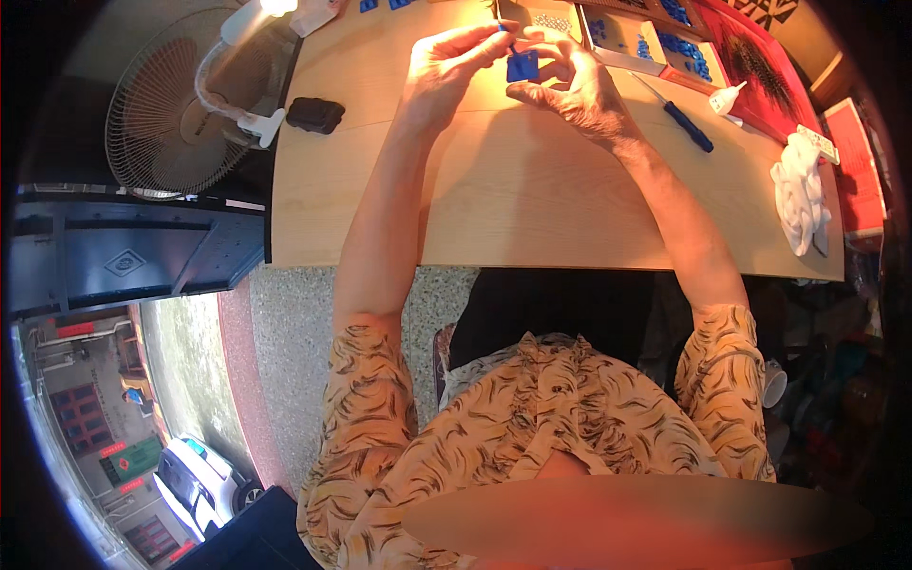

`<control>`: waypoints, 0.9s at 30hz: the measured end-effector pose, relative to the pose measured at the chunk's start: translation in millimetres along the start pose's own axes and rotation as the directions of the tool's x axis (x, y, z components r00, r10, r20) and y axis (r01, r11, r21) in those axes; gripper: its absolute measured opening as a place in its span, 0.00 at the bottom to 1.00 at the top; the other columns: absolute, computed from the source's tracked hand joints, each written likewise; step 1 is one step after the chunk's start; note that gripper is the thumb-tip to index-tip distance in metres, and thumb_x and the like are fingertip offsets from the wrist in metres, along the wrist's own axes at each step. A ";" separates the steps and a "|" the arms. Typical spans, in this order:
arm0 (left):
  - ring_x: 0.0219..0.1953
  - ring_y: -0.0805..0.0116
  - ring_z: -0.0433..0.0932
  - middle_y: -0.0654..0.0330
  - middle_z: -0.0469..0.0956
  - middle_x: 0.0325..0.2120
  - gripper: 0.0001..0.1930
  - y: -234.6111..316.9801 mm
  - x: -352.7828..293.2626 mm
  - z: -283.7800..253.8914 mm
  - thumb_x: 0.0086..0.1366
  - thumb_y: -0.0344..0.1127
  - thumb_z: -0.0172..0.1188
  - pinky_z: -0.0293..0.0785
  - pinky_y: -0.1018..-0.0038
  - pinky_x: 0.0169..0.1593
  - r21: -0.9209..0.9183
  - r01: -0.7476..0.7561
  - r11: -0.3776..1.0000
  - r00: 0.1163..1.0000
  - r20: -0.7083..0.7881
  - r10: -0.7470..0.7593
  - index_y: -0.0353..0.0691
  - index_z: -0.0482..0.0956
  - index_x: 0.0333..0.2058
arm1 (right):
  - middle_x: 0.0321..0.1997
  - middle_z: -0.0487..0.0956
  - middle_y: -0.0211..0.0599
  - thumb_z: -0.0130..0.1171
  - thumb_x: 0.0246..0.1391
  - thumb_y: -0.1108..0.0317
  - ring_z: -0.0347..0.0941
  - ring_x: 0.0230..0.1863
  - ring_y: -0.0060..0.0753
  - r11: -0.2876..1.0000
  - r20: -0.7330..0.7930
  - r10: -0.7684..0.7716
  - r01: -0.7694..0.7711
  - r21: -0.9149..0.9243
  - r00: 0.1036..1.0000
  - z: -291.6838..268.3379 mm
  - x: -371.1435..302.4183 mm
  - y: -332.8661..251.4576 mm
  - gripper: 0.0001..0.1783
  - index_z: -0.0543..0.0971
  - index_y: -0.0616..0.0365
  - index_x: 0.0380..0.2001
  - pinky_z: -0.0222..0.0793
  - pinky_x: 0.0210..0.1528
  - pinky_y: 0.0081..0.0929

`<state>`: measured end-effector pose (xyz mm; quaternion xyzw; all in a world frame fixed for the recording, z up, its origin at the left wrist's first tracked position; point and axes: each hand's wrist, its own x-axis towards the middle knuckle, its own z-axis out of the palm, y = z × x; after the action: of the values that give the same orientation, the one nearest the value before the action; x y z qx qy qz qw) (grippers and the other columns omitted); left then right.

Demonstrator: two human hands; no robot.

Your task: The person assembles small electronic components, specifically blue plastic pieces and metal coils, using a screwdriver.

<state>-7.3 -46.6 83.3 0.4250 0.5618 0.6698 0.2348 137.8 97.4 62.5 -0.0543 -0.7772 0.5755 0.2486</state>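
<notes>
Work on the blue square piece point(522, 67) looks to be partway through: it is held up above the far part of the surface point(532, 209), between both hands, not set down. The fingers of the left hand point(445, 71) are pinched together on a thin blue stem point(510, 44) at its upper edge; whether stem and square are one part, I cannot tell. The right hand point(578, 93) has thumb and fingers curled around the square, seemingly gripping it. Right of the piece, small blue parts point(696, 63) lie loose in shallow trays, so plenty seems left to handle. The piece is flat-faced, probably plastic; the surface below it is smooth, pale, wood-grained board. Farther right of it lie a screwdriver point(688, 125) with a slim metal shaft and dark blue handle, a white nozzle bottle point(727, 98) and a soft, crumpled white cloth point(800, 195).
</notes>
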 end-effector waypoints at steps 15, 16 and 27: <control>0.38 0.74 0.84 0.61 0.85 0.34 0.12 -1.5 -6.8 29.8 0.65 0.36 0.73 0.81 0.78 0.43 -0.046 0.064 0.997 0.995 0.083 -0.060 0.34 0.87 0.41 | 0.34 0.84 0.33 0.75 0.51 0.58 0.78 0.34 0.25 0.941 -0.017 -0.119 0.108 -0.319 0.993 2.0 -16.2 9.5 0.22 0.83 0.58 0.46 0.77 0.42 0.27; 0.37 0.74 0.84 0.61 0.86 0.34 0.10 -4.8 -6.3 27.7 0.66 0.35 0.71 0.81 0.77 0.45 0.028 0.004 1.000 0.995 0.097 -0.007 0.36 0.87 0.42 | 0.34 0.84 0.33 0.75 0.51 0.58 0.78 0.34 0.25 0.942 -0.017 -0.117 0.105 -0.317 0.993 2.2 -17.7 10.3 0.22 0.83 0.58 0.46 0.77 0.42 0.27; 0.37 0.73 0.85 0.61 0.85 0.35 0.10 -7.3 -7.8 37.2 0.64 0.34 0.72 0.84 0.77 0.41 0.030 0.009 1.000 0.997 0.073 -0.011 0.34 0.89 0.40 | 0.28 0.80 0.32 0.70 0.54 0.60 0.74 0.31 0.26 0.958 -0.024 0.001 -0.008 -0.288 1.000 5.9 -24.2 15.0 0.17 0.84 0.56 0.44 0.74 0.38 0.29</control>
<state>26.6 -30.4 74.2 0.4497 0.5649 0.6442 0.2522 153.2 88.3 39.6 -0.0985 -0.8496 0.4560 0.2460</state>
